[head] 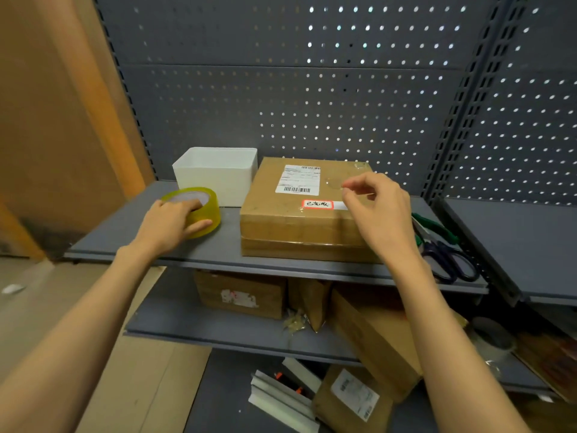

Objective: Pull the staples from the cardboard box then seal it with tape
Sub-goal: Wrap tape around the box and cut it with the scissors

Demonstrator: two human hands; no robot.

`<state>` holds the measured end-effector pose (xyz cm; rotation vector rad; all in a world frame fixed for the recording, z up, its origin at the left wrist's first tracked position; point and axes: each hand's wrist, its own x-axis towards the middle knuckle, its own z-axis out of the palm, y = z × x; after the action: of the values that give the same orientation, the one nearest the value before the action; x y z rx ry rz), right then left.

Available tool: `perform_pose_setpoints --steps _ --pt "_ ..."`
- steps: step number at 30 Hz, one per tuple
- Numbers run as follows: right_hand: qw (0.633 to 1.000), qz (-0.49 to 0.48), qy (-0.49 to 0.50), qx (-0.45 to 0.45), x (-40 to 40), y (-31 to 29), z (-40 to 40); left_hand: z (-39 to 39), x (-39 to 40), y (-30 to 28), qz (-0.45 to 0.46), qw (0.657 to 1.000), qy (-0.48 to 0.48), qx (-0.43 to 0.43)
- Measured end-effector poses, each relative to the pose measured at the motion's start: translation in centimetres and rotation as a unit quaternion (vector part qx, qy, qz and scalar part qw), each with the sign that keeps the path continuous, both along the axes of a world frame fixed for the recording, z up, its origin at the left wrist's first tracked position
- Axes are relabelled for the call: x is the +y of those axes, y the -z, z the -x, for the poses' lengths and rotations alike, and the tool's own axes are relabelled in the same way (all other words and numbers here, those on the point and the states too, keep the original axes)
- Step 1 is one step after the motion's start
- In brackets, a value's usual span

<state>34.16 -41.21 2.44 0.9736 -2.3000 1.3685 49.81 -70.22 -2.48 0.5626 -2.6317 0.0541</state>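
Observation:
A flat cardboard box (281,220) lies on the grey shelf (131,235), with a white shipping label and a red-bordered sticker on top. Clear tape runs over its lid and front. A yellowish tape roll (203,210) stands on the shelf left of the box. My left hand (170,225) grips the roll, one finger in its core and the thumb on its outer face. My right hand (381,210) hovers over the box's right part with thumb and forefinger pinched; whether they hold anything is too small to tell.
A white plastic bin (218,173) stands behind the roll. Dark-handled scissors (452,260) and a green-handled tool (437,228) lie right of the box. Lower shelves hold more cardboard boxes (240,295). A pegboard wall backs the shelf.

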Motion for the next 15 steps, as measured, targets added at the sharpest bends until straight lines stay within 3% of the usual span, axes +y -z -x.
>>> perform_pose_setpoints --steps 7,12,15 --pt "1.000 0.006 0.011 -0.006 0.0 0.3 0.3 0.9 -0.6 1.3 0.014 1.000 0.007 -0.012" --pt "0.994 0.080 0.070 -0.016 1.1 0.2 0.8 1.6 0.4 -1.9 0.034 0.995 -0.032 -0.087" --pt "0.991 0.092 0.089 -0.031 1.6 0.0 1.5 3.7 3.8 -4.8 -0.051 0.998 0.021 0.029"
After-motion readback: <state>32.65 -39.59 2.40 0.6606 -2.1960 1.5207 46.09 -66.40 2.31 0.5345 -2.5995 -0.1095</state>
